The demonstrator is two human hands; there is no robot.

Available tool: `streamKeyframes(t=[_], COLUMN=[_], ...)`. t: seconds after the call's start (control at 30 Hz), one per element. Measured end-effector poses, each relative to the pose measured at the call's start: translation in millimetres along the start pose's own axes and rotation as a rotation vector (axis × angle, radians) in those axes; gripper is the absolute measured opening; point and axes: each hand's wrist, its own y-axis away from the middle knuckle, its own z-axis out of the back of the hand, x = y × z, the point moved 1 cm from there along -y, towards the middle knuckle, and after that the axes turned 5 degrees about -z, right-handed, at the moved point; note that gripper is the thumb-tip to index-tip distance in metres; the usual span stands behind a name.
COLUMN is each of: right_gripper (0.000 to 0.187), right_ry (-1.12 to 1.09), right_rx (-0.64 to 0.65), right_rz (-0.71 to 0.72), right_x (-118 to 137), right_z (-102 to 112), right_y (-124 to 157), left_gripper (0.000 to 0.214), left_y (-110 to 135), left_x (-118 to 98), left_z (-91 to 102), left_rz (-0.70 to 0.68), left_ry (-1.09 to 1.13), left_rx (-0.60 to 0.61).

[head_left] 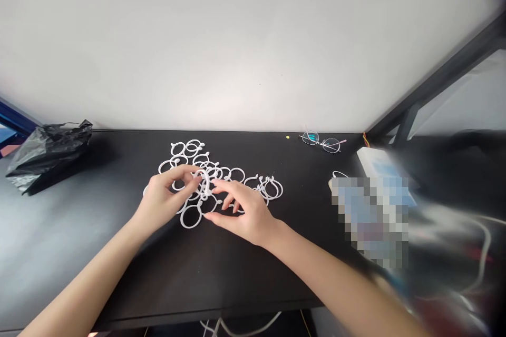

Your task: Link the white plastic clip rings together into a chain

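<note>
My left hand point(160, 200) pinches a white curtain ring point(206, 181) between thumb and fingers, just above the table. Close by on the right is my right hand point(249, 213), its thumb and fingers apart; I cannot tell whether its index fingertip touches the held ring. Beneath and around both hands lie several more white curtain rings point(191, 227), loose and overlapping, each with small knobs or an eyelet at its gap. A small cluster of these rings point(282, 189) sits right of my right hand. Some rings are partly hidden behind my hands.
A black plastic bag point(51, 152) stands at the left on the dark table point(221, 274). Eyeglasses point(331, 146) lie near the back wall, beside a tiny yellow bit point(288, 137). To the right are a white box point(373, 160), a pixelated item point(363, 221) and blurred cables.
</note>
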Motion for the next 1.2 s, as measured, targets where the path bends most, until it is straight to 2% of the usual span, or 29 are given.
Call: streamKeyframes(t=[0.1, 0.17, 0.33, 0.43, 0.53, 0.7, 0.83, 0.93, 1.07, 1.2], right_gripper=[0.019, 0.010, 0.015, 0.018, 0.017, 0.017, 0.016, 0.014, 0.014, 0.012], right_ry=[0.014, 0.027, 0.054, 0.040, 0.025, -0.030, -0.074, -0.109, -0.156, -0.223], right_rx=[-0.030, -0.063, -0.118, -0.126, -0.136, -0.169, -0.160, -0.167, -0.178, -0.141], right_rz=[0.085, 0.113, 0.184, 0.202, 0.133, 0.007, 0.012, 0.029, -0.001, -0.056], right_x=[1, 1, 1, 2, 3, 6, 8, 9, 9, 9], right_z=[0, 0, 0, -1, 1, 7, 6, 6, 6, 5], right_y=[1, 1, 1, 1, -1, -5, -6, -5, -4, -5], left_gripper=[0.024, 0.025, 0.024, 0.027, 0.029, 0.053, 0.040, 0.042, 0.036, 0.034], left_y=[5, 6, 4, 4, 5, 9, 11, 11, 10, 10], left_x=[-8, -10, -8, -6, -6, -13, -15, -15, -16, -18], left_z=[-10.5, -14.2, -12.5, -11.6, -12.6, -14.6, -14.5, -14.8, -17.0, -18.1], left_rz=[-0.028, -0.035, -0.035, -0.012, -0.006, -0.123, -0.142, -0.120, -0.004, 0.023], left_ry=[0.067, 0.100, 0.125, 0.146, 0.200, 0.341, 0.439, 0.544, 0.546, 0.499], left_rx=[0.064, 0.103, 0.081, 0.145, 0.178, 0.226, 0.319, 0.370, 0.360, 0.325])
